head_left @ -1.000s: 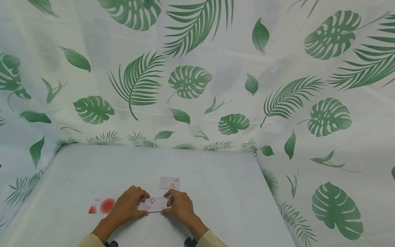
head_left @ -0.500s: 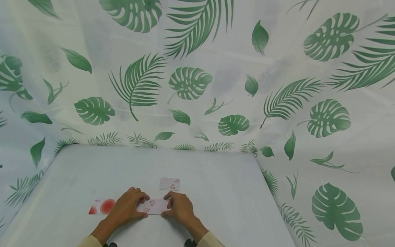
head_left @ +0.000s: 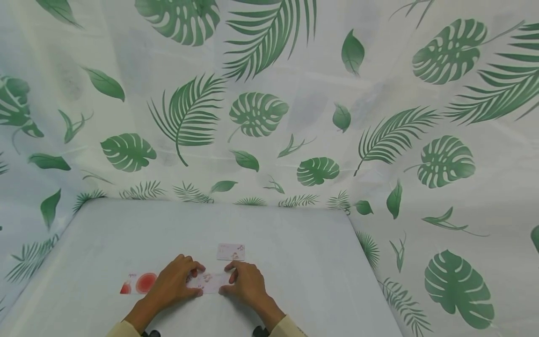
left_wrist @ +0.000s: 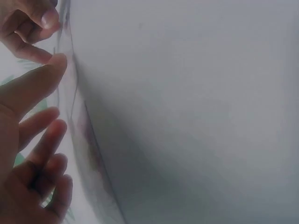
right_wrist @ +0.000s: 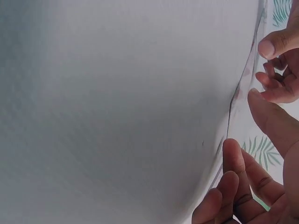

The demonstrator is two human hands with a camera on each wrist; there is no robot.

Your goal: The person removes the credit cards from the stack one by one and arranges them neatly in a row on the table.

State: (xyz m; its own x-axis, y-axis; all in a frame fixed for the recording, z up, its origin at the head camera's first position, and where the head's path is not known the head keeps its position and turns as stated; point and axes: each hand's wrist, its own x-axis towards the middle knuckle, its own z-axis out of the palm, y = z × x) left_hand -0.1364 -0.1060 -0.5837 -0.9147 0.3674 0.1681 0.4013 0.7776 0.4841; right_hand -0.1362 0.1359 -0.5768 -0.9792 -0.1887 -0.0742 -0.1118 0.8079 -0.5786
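Note:
A pale pink card with a small floral print (head_left: 212,283) lies on the white table between my hands. My left hand (head_left: 174,281) pinches its left end, thumb at the near edge and forefinger at the far edge. At the right end, my right hand (head_left: 247,283) holds it the same way. Both ends are partly covered by fingers. In the left wrist view the card (left_wrist: 91,144) appears as a thin slanting strip beside the fingers. The right wrist view likewise shows the card (right_wrist: 244,84) edge-on near both thumbs.
Just beyond the right hand lies a second pink floral card (head_left: 230,252). A white card with red round prints (head_left: 145,283) is left of the left hand, which may cover its end. White leaf-printed cloth (head_left: 261,154) walls the table (head_left: 294,243) behind and at the sides.
The held card has shifted very slightly toward me, and the dark line along its near edge has faded. Both hands keep nearly the same pose. The other cards stay put.

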